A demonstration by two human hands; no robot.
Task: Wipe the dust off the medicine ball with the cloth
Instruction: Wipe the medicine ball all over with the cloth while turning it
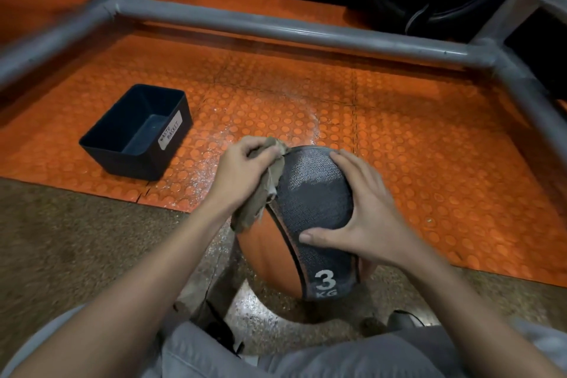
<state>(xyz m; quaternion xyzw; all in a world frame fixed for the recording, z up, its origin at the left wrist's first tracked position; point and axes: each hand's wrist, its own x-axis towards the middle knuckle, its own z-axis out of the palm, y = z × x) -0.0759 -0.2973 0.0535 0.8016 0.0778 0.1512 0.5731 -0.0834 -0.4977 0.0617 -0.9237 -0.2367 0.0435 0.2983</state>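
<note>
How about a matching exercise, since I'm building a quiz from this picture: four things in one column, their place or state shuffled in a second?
Things:
1. left hand
2. right hand
3. medicine ball
4. black bin

Place or state:
A. stands on the orange mat, at the left
B. grips the cloth against the ball
C. rests spread on the ball's dark panel
D. orange and dark grey, marked 3 KG

Pairs: 1-B, 2-C, 3-D, 4-A
</note>
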